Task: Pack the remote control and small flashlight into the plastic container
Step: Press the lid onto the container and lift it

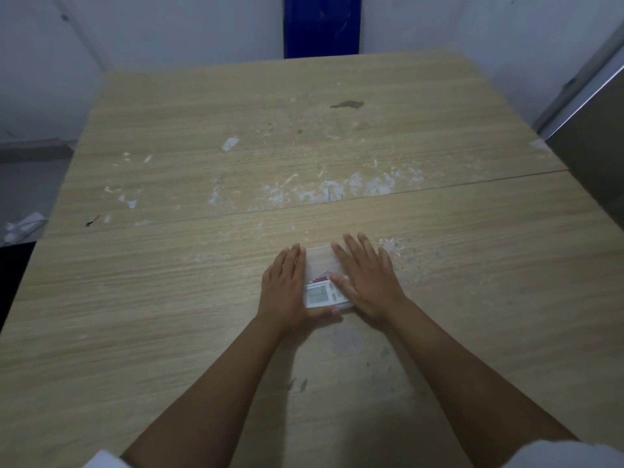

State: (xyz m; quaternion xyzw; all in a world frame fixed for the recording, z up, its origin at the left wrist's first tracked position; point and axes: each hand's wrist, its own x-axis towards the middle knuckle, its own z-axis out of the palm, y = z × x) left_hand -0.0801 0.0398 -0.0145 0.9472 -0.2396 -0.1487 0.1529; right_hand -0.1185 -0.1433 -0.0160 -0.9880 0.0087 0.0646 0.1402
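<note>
A clear plastic container (319,263) lies on the wooden table, near the middle front. Through its top shows a white remote control (320,295) with a small screen. A small reddish item with a metal ring (323,276), perhaps the flashlight, sits just beyond the remote inside the box. My left hand (287,285) lies flat against the container's left side, its thumb curled under the near edge. My right hand (366,282) rests flat over the right part of the container's top, covering that side.
The wooden table (202,265) carries white paint flecks and a dark stain (347,104) at the back. A seam runs across it. A grey metal panel (594,157) stands at the right edge. A blue board (321,25) leans on the far wall.
</note>
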